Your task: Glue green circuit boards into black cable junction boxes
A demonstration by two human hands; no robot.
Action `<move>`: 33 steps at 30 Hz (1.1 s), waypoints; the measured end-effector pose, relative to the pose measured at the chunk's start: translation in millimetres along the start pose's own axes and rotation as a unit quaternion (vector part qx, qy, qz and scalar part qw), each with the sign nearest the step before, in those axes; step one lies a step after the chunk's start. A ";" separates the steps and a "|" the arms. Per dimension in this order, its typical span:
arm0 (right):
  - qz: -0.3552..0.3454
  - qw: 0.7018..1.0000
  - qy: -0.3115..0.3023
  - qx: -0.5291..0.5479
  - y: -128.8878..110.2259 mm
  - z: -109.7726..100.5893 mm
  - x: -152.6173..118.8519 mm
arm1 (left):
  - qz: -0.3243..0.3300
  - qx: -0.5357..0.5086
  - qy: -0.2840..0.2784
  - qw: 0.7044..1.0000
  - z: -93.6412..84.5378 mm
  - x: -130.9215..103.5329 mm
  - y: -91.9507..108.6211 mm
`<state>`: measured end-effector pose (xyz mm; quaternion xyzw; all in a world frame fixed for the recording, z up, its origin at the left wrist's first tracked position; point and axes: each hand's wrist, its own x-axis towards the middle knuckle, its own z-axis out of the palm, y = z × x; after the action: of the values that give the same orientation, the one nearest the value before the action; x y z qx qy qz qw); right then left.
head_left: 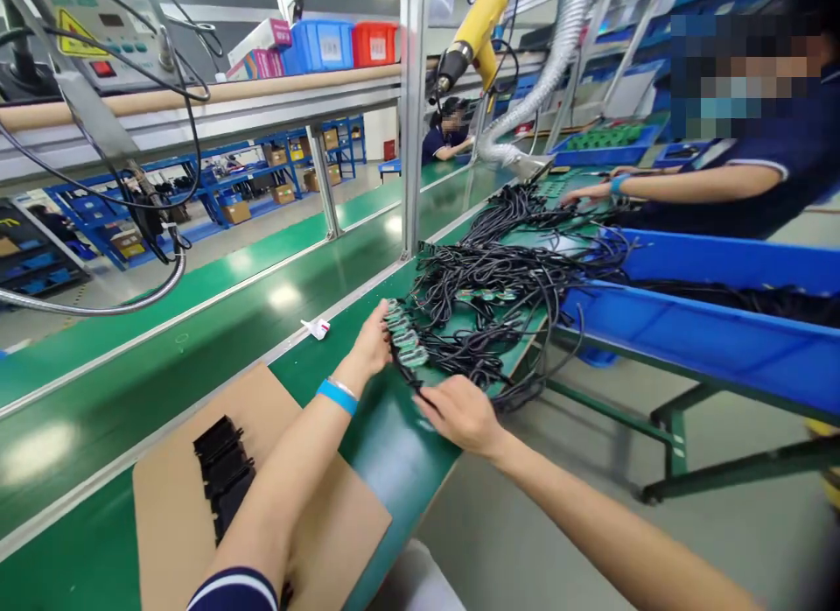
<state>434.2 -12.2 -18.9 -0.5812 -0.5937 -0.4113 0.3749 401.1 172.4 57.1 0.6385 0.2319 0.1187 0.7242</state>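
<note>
My left hand [373, 341] closes on the upper left edge of a panel of small green circuit boards [407, 335], with black cables running from it. Lower and to the right, my right hand [463, 414] pinches a black cable [408, 376] beside the same panel. Behind both hands spreads a tangled heap of black cables [452, 274] with more circuit boards [486, 294] among them. Black plastic housings [227, 471] lie in a row on a cardboard sheet [171, 497] under my left forearm.
A blue bin [696, 318] of cables stands at the right. Along the left runs a green conveyor belt [262, 331]. A small white object [318, 329] lies by its rail. A yellow heat gun [476, 38] and a flexible duct [564, 59] hang above; a co-worker [741, 173] sits at right.
</note>
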 end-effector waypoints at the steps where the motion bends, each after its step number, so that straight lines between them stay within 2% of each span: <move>1: -0.005 1.000 -0.013 0.021 -9.1 2.9 -0.9 | 0.008 -0.002 0.016 1.000 4.7 -2.1 1.1; 3: -0.007 0.998 -0.027 0.063 -17.9 -0.7 3.9 | 0.040 -0.002 0.045 0.998 13.9 -10.0 5.4; 6: 0.024 0.994 -0.008 0.109 -9.0 -29.3 25.9 | 0.112 -0.010 0.054 0.992 19.6 -29.9 30.3; 9: 0.101 0.985 0.085 0.108 16.5 -67.7 62.3 | 0.176 -0.010 0.023 0.984 18.8 -54.9 77.7; 12: 0.176 0.972 0.141 0.074 42.6 -91.4 102.7 | 0.242 0.032 -0.051 0.968 21.1 -82.1 129.2; 14: 0.219 0.960 0.144 0.096 53.6 -95.2 125.7 | 0.261 0.080 -0.106 0.956 25.9 -101.7 158.8; 16: 0.246 0.947 0.138 0.157 58.3 -92.6 144.1 | 0.269 0.123 -0.137 0.945 31.5 -121.4 183.6; 20: 0.277 0.905 0.116 0.301 58.2 -84.1 169.7 | 0.291 0.184 -0.186 0.920 36.4 -149.8 219.8; 22: 0.288 0.862 0.079 0.409 59.2 -81.9 176.7 | 0.289 0.233 -0.214 0.904 34.9 -156.0 231.8; 23: 0.287 0.828 0.042 0.480 60.3 -81.2 178.2 | 0.291 0.257 -0.229 0.892 34.2 -157.7 236.6; 24: 0.282 0.782 -0.011 0.555 61.6 -80.4 178.0 | 0.298 0.280 -0.245 0.879 34.1 -159.0 240.8; 27: 0.251 0.616 -0.196 0.721 62.9 -75.1 167.8 | 0.317 0.366 -0.276 0.830 40.3 -163.5 249.7; 28: 0.244 0.569 -0.240 0.748 61.2 -72.2 162.0 | 0.323 0.403 -0.270 0.813 44.2 -165.6 250.8; 29: 0.240 0.535 -0.269 0.764 58.1 -68.9 155.6 | 0.330 0.435 -0.253 0.799 48.4 -167.6 250.4; 30: 0.239 0.515 -0.288 0.771 53.5 -65.8 149.1 | 0.340 0.455 -0.228 0.791 52.1 -169.2 248.2; 31: 0.240 0.508 -0.298 0.772 47.6 -63.3 143.0 | 0.355 0.460 -0.198 0.790 54.7 -170.1 244.0; 33: 0.240 0.521 -0.312 0.757 33.1 -61.9 133.2 | 0.382 0.440 -0.140 0.801 55.2 -168.6 230.7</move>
<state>459.5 -19.0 129.4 -0.2900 -0.5982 0.5066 0.5490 310.9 81.6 318.5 0.9348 -0.1074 0.1800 0.2866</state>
